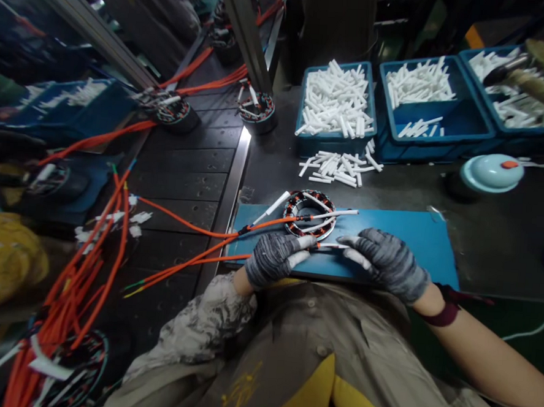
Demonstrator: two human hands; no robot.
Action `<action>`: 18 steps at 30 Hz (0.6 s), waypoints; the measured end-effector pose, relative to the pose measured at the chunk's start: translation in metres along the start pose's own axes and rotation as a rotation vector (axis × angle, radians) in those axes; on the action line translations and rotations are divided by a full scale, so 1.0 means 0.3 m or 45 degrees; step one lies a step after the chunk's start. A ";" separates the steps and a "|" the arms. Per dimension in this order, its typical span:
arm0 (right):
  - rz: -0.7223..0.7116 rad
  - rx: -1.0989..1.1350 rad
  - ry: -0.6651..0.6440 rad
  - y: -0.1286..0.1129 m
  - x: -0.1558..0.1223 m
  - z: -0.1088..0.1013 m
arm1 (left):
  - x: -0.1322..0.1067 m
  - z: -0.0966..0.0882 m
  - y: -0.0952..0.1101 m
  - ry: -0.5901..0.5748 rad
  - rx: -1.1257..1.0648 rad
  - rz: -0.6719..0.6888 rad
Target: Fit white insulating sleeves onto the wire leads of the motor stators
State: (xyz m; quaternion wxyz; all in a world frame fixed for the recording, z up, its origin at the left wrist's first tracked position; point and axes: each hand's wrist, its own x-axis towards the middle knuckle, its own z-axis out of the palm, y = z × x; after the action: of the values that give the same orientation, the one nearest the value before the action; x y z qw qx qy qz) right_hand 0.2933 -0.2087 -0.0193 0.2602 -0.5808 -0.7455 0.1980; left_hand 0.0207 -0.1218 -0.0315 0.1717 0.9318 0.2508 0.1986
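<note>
A round motor stator (309,214) with copper windings lies on a blue mat (417,237) in front of me. Orange wires (192,226) run from it off to the left. Several white sleeve tubes stick out of the stator. My left hand (273,259), in a grey knit glove, is closed in a pinch on a thin wire end just below the stator. My right hand (386,259), gloved the same way, pinches a white sleeve tube (334,246) on that wire, fingertips facing the left hand.
Three blue bins of white tubes (336,100) stand at the back, with loose tubes (341,168) spilled before them. A pale blue lid (491,173) sits to the right. More stators (259,110) with orange leads lie on the dark conveyor at left.
</note>
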 end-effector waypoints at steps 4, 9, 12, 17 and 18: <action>0.390 0.759 -0.396 -0.027 0.035 0.033 | 0.000 0.012 -0.013 0.005 -0.021 0.033; 0.639 1.225 -0.577 -0.091 0.074 0.068 | 0.002 -0.001 -0.014 -0.017 0.093 0.108; 0.629 1.097 -0.525 -0.094 0.074 0.034 | 0.019 -0.032 -0.014 0.008 0.304 0.175; 0.213 0.353 0.228 -0.172 0.066 -0.114 | 0.096 -0.056 -0.051 -0.038 0.435 0.192; 0.086 0.212 0.291 -0.214 0.067 -0.135 | 0.113 -0.047 -0.061 -0.098 0.437 0.173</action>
State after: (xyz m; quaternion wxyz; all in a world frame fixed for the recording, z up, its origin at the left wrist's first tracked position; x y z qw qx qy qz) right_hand 0.2655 -0.2055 0.0542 0.3839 -0.6008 -0.6721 0.2001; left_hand 0.0341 -0.0856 -0.0173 0.0058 0.9690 0.2108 0.1283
